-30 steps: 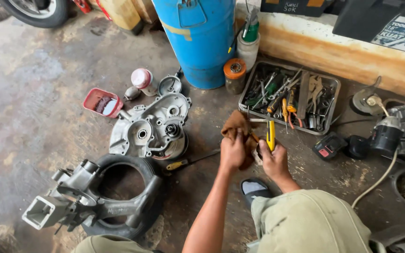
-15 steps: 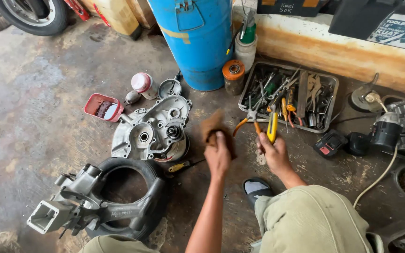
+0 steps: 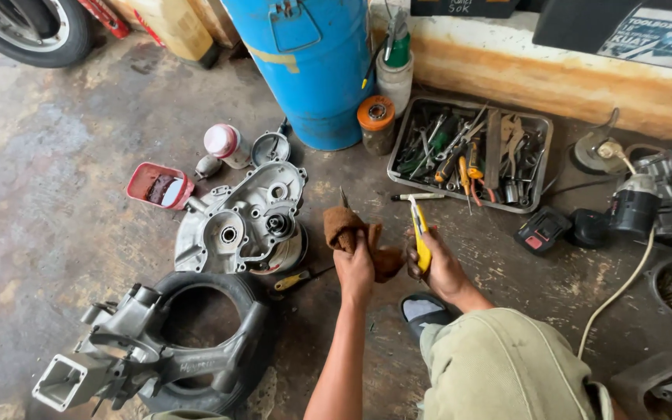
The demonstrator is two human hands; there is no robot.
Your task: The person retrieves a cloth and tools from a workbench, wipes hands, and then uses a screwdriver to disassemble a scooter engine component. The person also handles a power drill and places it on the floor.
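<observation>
Brown rag (image 3: pixel 349 231) is bunched in the closed left hand (image 3: pixel 355 270), above the concrete floor (image 3: pixel 64 179) and just right of the grey engine casing (image 3: pixel 244 219), which is taken as the landmark. Part of the cloth hangs down toward the right hand (image 3: pixel 439 270), whose grip is closed round a yellow-handled tool (image 3: pixel 421 237); its metal tip is pointed away from the person, and the rag is seen touching or almost touching that hand. Right of the casing and beyond the two hands, a metal tray (image 3: pixel 542 167) filled with wrenches, pliers and screwdrivers is set on the floor, with a loose tool (image 3: pixel 418 197) lying just in front of it. Behind the casing a blue drum (image 3: pixel 316 70) is stood, with an orange-topped can (image 3: pixel 376 123) beside it. Left of the casing a small red tray (image 3: pixel 157 186) and a white container with a pink lid (image 3: pixel 225 145) are placed. In front of the casing a black tyre (image 3: pixel 219 342) is laid flat with a grey metal frame part (image 3: pixel 110 358) resting across it, and a yellow-handled screwdriver (image 3: pixel 297 278) is lying between tyre and casing. Far right of the casing a second engine part (image 3: pixel 655 198) with a white cable (image 3: pixel 624 288) can be seen.
</observation>
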